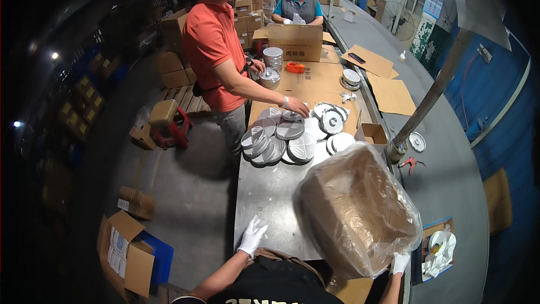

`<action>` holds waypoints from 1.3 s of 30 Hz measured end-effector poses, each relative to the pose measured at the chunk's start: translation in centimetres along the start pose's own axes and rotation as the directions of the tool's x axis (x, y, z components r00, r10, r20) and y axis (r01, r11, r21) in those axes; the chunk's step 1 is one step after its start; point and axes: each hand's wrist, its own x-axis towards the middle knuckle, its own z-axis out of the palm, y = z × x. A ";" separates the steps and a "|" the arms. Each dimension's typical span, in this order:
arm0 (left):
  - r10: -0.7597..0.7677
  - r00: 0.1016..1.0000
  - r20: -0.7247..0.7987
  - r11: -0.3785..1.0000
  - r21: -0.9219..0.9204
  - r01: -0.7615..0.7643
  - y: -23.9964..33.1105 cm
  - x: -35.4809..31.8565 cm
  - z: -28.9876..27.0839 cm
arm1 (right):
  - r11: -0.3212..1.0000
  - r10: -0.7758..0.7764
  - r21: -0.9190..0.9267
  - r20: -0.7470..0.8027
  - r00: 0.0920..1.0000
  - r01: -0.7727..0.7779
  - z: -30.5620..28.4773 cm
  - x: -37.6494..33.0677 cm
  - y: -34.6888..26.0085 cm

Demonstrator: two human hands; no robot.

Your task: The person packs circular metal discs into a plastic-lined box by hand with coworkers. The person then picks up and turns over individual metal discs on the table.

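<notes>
My left hand [253, 236], in a white glove, is over the near left part of the metal tabletop [265, 197]; its fingers are apart and it holds nothing. At the near right, my right hand [400, 263], also gloved in white, grips the near right corner of a large cardboard carton lined with a clear plastic bag [360, 202]. The carton is tilted, and its inside shows no contents. The right fingers are partly hidden. Beyond the carton lies a heap of round grey metal discs [270, 141], some stacked, and whiter ringed discs [332, 121].
Across the table's left side a person in an orange shirt [209, 45] touches the discs. A second person [301, 8] sits behind a box [295, 43]. The conveyor [450, 191] with a post [433, 90] runs along the right. An open carton [126, 253] stands at lower left.
</notes>
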 end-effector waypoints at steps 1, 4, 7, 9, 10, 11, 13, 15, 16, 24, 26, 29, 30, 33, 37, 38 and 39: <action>-0.009 1.000 0.005 1.000 0.014 0.009 -0.2 0.1 0.2 | 1.000 0.009 0.003 -0.023 1.000 -0.009 0.0 -0.1 0.8; -0.028 0.999 0.027 0.999 0.047 0.026 -0.7 0.6 0.8 | 0.999 -0.004 0.038 -0.095 0.995 0.007 0.7 0.0 1.6; -0.032 0.997 0.067 0.997 0.069 0.027 -1.5 1.0 1.2 | 0.937 0.144 -0.302 -0.123 0.982 -0.175 0.8 0.2 -0.6; -0.062 0.993 0.096 0.994 0.091 0.053 -2.1 1.1 1.3 | 0.779 0.001 -0.620 -0.140 0.990 -0.089 -0.4 -0.3 -3.5; -0.061 0.993 0.104 0.994 0.093 0.051 -2.3 1.1 1.3 | 0.762 -0.073 -0.646 -0.158 0.985 -0.047 -0.8 -1.0 -5.2; -0.068 0.992 0.108 0.994 0.090 0.058 -2.5 1.1 1.2 | 0.744 -0.160 -0.668 -0.169 0.973 0.006 -0.8 -1.5 -7.0; -0.074 0.991 0.114 0.993 0.095 0.063 -2.6 0.9 1.2 | 0.731 -0.232 -0.682 -0.205 0.951 0.031 -0.5 -2.1 -10.4; -0.082 0.990 0.111 0.991 0.112 0.070 -2.3 0.7 1.1 | 0.653 -0.301 -0.754 -0.170 0.938 0.073 0.4 -2.5 -13.5; -0.078 0.991 0.105 0.990 0.127 0.065 -2.0 0.5 1.0 | 0.656 -0.356 -0.746 -0.172 0.918 0.115 1.3 -2.8 -14.9; -0.118 0.991 0.057 0.983 0.149 0.109 0.0 -0.4 -0.5 | 0.777 -0.545 -0.275 0.156 0.824 0.567 12.2 -4.8 -23.9; -0.095 0.994 0.045 0.980 0.179 0.086 -0.1 -0.3 -1.4 | 0.876 -0.410 -0.130 0.304 0.860 0.464 16.1 -4.7 -25.3; -0.103 0.995 0.008 0.985 0.137 0.101 -0.7 -0.6 -2.9 | 0.907 -0.369 0.033 0.546 0.752 0.420 21.7 -3.7 -25.8; -0.127 0.992 0.003 0.985 0.120 0.125 -0.8 -0.7 -3.5 | 0.956 -0.262 0.076 0.651 0.713 0.282 24.2 -3.3 -25.7; -0.172 0.985 -0.022 0.980 0.094 0.174 -0.7 -1.0 -4.9 | 0.994 -0.046 0.094 0.797 0.603 -0.049 30.9 -1.5 -24.3; -0.217 0.974 -0.070 0.973 0.058 0.221 0.3 -1.5 -6.7 | 0.893 0.137 0.192 0.745 0.652 -0.406 40.7 2.0 -20.5; -0.215 0.973 -0.084 0.974 0.056 0.221 0.6 -1.5 -7.2 | 0.899 0.155 0.183 0.715 0.681 -0.397 43.1 3.4 -19.4; -0.217 0.971 -0.099 0.973 0.053 0.223 0.8 -1.5 -7.7 | 0.910 0.179 0.163 0.674 0.716 -0.381 45.4 4.8 -18.2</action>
